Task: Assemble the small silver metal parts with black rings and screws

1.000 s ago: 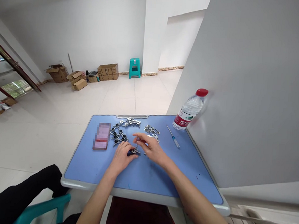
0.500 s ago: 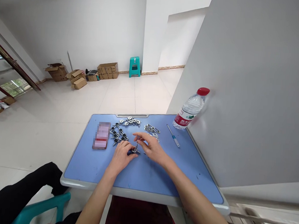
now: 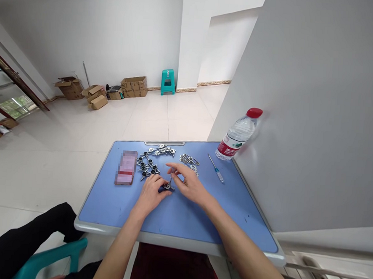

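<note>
resting low on the blue desk [image 3: 181,227], a small metal part [image 3: 168,187] sits at the right edge of the left hand [image 3: 151,192], caught between its fingertips and thumb. those fingers are curled in and clamped on it; something dark shows under the part, too small for me to make out. over it leans the right hand [image 3: 188,184], its thumb and fingertips pinched together on a slim driver [image 3: 172,170] with a pale handle. the driver's shaft points down onto the part, though from where i stand i can't tell whether the tip is seated in anything.

just past the left hand, to the far left, lies a loose cluster of black-topped metal pieces [image 3: 143,168], and beyond them a pile of flat silvery fittings [image 3: 165,151]. slotted metal strips [image 3: 189,160] lie beyond the right hand, with pale plates [image 3: 194,170] nearer, partly covered by it. further right there's a screwdriver [image 3: 217,173] with a blue and clear handle, then a red-capped bottle [image 3: 235,138] at the far right corner. a phone [image 3: 126,167] lies to the left. near left, someone's black-clad leg [image 3: 35,235] shows by a teal seat [image 3: 57,253].
</note>
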Demonstrator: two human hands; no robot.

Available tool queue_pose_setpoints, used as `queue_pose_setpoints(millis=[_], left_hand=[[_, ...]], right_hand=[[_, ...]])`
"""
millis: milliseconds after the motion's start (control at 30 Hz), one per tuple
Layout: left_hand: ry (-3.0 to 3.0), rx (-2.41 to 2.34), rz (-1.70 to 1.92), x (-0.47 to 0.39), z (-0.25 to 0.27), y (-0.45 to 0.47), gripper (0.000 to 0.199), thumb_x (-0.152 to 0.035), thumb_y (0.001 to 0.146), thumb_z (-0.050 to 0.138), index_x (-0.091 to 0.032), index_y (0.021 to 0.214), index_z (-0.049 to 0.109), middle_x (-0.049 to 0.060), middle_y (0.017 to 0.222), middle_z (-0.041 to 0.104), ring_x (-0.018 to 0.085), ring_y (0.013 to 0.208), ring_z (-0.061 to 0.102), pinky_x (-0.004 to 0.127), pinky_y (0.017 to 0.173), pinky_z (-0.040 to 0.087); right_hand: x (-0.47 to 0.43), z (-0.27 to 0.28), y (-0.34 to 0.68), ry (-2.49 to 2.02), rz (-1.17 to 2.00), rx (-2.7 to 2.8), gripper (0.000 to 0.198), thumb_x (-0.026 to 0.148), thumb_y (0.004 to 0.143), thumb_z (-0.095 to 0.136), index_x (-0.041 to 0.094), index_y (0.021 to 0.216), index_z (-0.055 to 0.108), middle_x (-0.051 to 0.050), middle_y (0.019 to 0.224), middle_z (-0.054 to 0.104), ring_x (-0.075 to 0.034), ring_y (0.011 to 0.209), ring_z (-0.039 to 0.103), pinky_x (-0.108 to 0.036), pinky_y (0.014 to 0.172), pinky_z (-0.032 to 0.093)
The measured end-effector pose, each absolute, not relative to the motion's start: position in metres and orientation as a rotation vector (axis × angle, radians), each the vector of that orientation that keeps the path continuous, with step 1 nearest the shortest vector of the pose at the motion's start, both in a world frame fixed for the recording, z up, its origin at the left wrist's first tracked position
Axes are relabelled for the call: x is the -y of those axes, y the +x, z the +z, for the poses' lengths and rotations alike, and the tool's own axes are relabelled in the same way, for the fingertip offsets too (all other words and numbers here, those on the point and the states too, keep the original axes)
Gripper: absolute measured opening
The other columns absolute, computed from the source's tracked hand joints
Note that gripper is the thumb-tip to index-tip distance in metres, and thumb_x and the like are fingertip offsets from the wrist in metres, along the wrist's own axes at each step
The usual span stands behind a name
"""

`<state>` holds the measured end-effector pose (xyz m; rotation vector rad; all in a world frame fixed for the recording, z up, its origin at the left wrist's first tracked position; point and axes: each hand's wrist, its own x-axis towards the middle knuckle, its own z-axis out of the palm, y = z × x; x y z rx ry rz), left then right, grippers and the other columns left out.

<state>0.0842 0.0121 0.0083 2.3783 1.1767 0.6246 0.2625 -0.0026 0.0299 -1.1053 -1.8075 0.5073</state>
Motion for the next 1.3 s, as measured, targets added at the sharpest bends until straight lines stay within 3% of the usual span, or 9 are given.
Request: queue_pose_setpoints(millis=[133, 367, 567, 733, 867, 1033, 1300], left_hand=[[2.38, -1.173, 0.639, -0.0125, 0.0065, 0.0845, 0.014, -0.026, 0.082, 0.07, -0.023, 0.094, 0.065, 0.002, 0.096, 0.062, 0.022, 0.096, 0.054, 0.039, 0.087, 0.045], [2.383, -1.168, 0.616, -0.0127, 0.0094, 0.0847, 0.017, -0.026, 0.08, 0.072, -0.022, 0.095, 0.066, 0.003, 0.095, 0.062, 0.023, 0.096, 0.055, 0.038, 0.086, 0.045], [2.389, -1.162, 0.611, -0.0132, 0.0086, 0.0842, 0.016, -0.027, 0.081, 0.07, -0.022, 0.095, 0.066, 0.003, 0.095, 0.062, 0.023, 0.095, 0.054, 0.038, 0.086, 0.045], [2.362, -1.167, 0.607, -0.0132, 0.0109, 0.0853, 0.014, -0.026, 0.081, 0.07, -0.023, 0.094, 0.066, 0.003, 0.095, 0.063, 0.023, 0.096, 0.055, 0.038, 0.087, 0.045], [2.335, -1.169, 0.62, -0.0132, 0.0119, 0.0857, 0.013, -0.025, 0.08, 0.07, -0.023, 0.093, 0.066, 0.002, 0.093, 0.062, 0.022, 0.095, 0.055, 0.038, 0.087, 0.045], [2.319, -1.176, 0.606, -0.0142, 0.0098, 0.0856, 0.017, -0.026, 0.08, 0.069, -0.024, 0.096, 0.065, 0.002, 0.094, 0.061, 0.022, 0.095, 0.055, 0.038, 0.087, 0.045], [2.247, -1.201, 0.571, -0.0125, 0.0134, 0.0868, 0.01, -0.024, 0.081, 0.067, -0.022, 0.089, 0.061, 0.002, 0.095, 0.062, 0.023, 0.096, 0.055, 0.038, 0.086, 0.044]], right_hand=[[0.002, 0.0286, 0.2596, -1.18, 0.434, 1.828, 0.029, 0.021, 0.093, 0.049, 0.026, 0.119, 0.059, -0.005, 0.09, 0.06, -0.019, 0.08, 0.058, -0.034, 0.073, 0.051], [0.0028, 0.0306, 0.2625, -1.083, 0.483, 1.877, 0.039, 0.012, 0.093, 0.041, 0.027, 0.128, 0.054, -0.004, 0.091, 0.063, -0.018, 0.085, 0.059, -0.036, 0.081, 0.049], [0.0027, 0.0293, 0.2613, -1.155, 0.413, 1.88, 0.034, 0.018, 0.094, 0.045, 0.026, 0.124, 0.057, -0.005, 0.088, 0.059, -0.018, 0.079, 0.057, -0.034, 0.073, 0.05], [0.0021, 0.0287, 0.2642, -1.07, 0.487, 1.866, 0.045, 0.012, 0.092, 0.042, 0.028, 0.133, 0.048, -0.004, 0.093, 0.064, -0.019, 0.085, 0.06, -0.038, 0.082, 0.05], [0.0049, 0.0331, 0.264, -1.084, 0.482, 1.891, 0.037, 0.013, 0.093, 0.042, 0.026, 0.125, 0.054, -0.005, 0.095, 0.065, -0.019, 0.088, 0.06, -0.038, 0.083, 0.05], [0.0048, 0.0339, 0.2613, -1.144, 0.438, 1.853, 0.025, 0.023, 0.094, 0.048, 0.026, 0.115, 0.062, -0.005, 0.09, 0.06, -0.017, 0.077, 0.058, -0.032, 0.071, 0.051], [0.0043, 0.0312, 0.2645, -1.107, 0.493, 1.784, 0.032, 0.016, 0.091, 0.05, 0.026, 0.12, 0.058, -0.004, 0.092, 0.066, -0.018, 0.083, 0.061, -0.036, 0.079, 0.051]])
